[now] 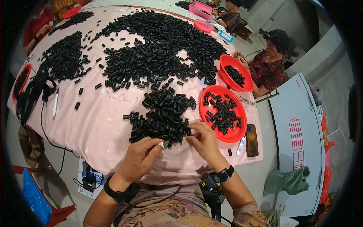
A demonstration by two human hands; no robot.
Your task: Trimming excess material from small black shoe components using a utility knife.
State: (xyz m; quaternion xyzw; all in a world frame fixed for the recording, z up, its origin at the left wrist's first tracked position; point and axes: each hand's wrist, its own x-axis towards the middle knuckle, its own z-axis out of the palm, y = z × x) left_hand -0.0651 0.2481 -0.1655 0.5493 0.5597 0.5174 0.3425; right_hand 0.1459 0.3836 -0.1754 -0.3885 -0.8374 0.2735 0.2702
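Centrally, on pink-covered tabletop (pixel 90 125): near heap of small black parts (pixel 160 117). Left hand (pixel 140 156): grip clamped on small whitish piece (pixel 162 145), heap's near edge. Right hand (pixel 205 143): at heap's right edge, grip closure indeterminable.

beyond the fingers (pixel 202 129), the small black parts (pixel 160 113) look like hard plastic, smooth with glossy glints. the cloth-covered surface (pixel 87 117) under them is pale pink, matt, softly creased. right of the fingers, the nearer red basin (pixel 223 139) is smooth, shiny plastic.
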